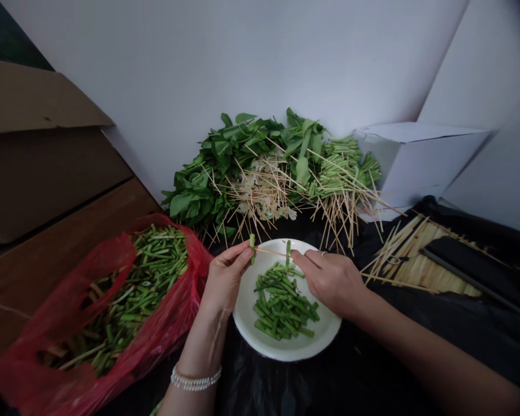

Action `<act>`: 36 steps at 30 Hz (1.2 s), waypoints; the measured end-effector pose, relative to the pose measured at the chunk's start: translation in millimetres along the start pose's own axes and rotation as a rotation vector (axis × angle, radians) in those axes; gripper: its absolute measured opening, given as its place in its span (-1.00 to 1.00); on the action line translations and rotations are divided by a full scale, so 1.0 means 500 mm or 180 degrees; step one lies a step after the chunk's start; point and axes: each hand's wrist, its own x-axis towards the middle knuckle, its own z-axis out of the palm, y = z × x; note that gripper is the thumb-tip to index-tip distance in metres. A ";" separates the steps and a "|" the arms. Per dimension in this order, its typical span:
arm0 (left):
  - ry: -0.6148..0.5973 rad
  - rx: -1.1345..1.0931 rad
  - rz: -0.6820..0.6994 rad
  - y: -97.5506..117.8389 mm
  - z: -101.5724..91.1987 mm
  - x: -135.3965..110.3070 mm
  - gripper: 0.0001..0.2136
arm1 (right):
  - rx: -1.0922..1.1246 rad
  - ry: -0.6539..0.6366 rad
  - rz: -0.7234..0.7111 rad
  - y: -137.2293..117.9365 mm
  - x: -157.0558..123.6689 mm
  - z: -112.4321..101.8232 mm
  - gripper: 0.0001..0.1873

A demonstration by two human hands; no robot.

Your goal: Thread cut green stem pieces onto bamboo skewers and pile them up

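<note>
Over a white bowl [247, 323] of cut green vegetable stems [283, 306], both my hands are at work on one thin wooden skewer [269, 251]. My left hand [227, 274] pinches a short green stem piece [252, 249] upright between thumb and fingers, at the skewer's left end. My right hand [331, 280], with a ring on one finger, is closed around the skewer. A second stem piece [288, 253] stands across the skewer, right by its fingertips. Whether the stick showing behind my right hand is the same skewer, I cannot tell.
A red plastic bag [195, 260] full of cut stems lies at left. Behind the bowl are skewered leafy greens [225, 144], pale skewered pieces [260, 185] and skewered stems [340, 164]. Loose skewers [394, 242] and a dark flat object [459, 263] lie right, near a white box [424, 156].
</note>
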 end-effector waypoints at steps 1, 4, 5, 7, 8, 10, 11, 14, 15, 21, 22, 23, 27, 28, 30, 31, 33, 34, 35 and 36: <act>-0.0007 0.0051 0.0004 -0.001 -0.001 0.000 -0.73 | 0.0033 -0.0007 0.0004 -0.001 0.000 0.000 -0.66; -0.0083 0.0154 -0.0024 0.000 -0.002 0.001 -0.73 | 0.0171 -0.0067 0.0085 -0.002 0.000 0.000 -0.67; -0.0100 0.0154 -0.0018 0.001 -0.002 0.000 -0.72 | 0.0214 -0.0089 0.0127 -0.002 0.001 -0.001 -0.68; -0.0120 0.0103 0.0000 0.003 0.001 -0.001 -0.70 | 0.0285 -0.0114 0.0195 -0.002 0.002 -0.001 -0.68; -0.0119 0.0061 -0.0010 0.004 0.002 -0.002 -0.70 | 0.0311 -0.0108 0.0214 -0.002 0.002 -0.001 -0.68; -0.0102 -0.0012 -0.0090 0.006 0.004 -0.003 -0.71 | 0.0357 -0.0098 0.0236 -0.002 0.003 -0.001 -0.69; -0.0092 -0.0037 -0.0149 0.006 0.005 -0.004 -0.72 | 0.0370 -0.0097 0.0245 -0.003 0.003 -0.002 -0.69; -0.0074 -0.0093 -0.0310 0.007 0.006 -0.006 -0.73 | 0.0371 -0.0092 0.0246 -0.005 0.003 -0.003 -0.68; -0.0080 -0.0102 -0.0353 0.007 0.007 -0.007 -0.73 | 0.0362 -0.0095 0.0239 -0.006 0.003 -0.004 -0.68; -0.0162 -0.0050 -0.0457 0.005 0.010 -0.009 -0.73 | 0.0392 -0.0130 0.0253 -0.009 0.004 -0.005 -0.68; -0.0178 -0.0035 -0.0465 0.005 0.009 -0.008 -0.73 | 0.0408 -0.0128 0.0257 -0.010 0.004 -0.005 -0.68; -0.0192 -0.0018 -0.0466 0.004 0.008 -0.008 -0.73 | 0.0421 -0.0130 0.0257 -0.010 0.004 -0.005 -0.68; -0.0254 0.0094 -0.0470 -0.004 0.009 -0.009 -0.75 | 0.0451 -0.0171 0.0259 -0.013 0.004 -0.003 -0.68; -0.0315 0.0147 -0.0497 -0.007 0.011 -0.012 -0.75 | 0.0457 -0.0194 0.0245 -0.014 0.004 -0.003 -0.68; -0.0450 0.0254 -0.0547 -0.014 0.016 -0.017 -0.77 | 0.0467 -0.0244 0.0217 -0.017 0.003 -0.001 -0.69; -0.0492 0.0297 -0.0549 -0.017 0.019 -0.019 -0.77 | 0.0477 -0.0261 0.0205 -0.018 0.004 -0.001 -0.69; -0.0496 0.0361 -0.0514 -0.021 0.024 -0.023 -0.77 | 0.0502 -0.0279 0.0206 -0.021 0.004 -0.001 -0.70; -0.0506 0.0417 -0.0510 -0.022 0.025 -0.024 -0.77 | 0.0517 -0.0285 0.0200 -0.023 0.005 -0.001 -0.70; -0.0546 0.0493 -0.0526 -0.024 0.026 -0.025 -0.76 | 0.0525 -0.0292 0.0184 -0.026 0.006 -0.001 -0.70; -0.0611 0.0576 -0.0553 -0.025 0.027 -0.026 -0.76 | 0.0521 -0.0296 0.0158 -0.028 0.007 -0.002 -0.69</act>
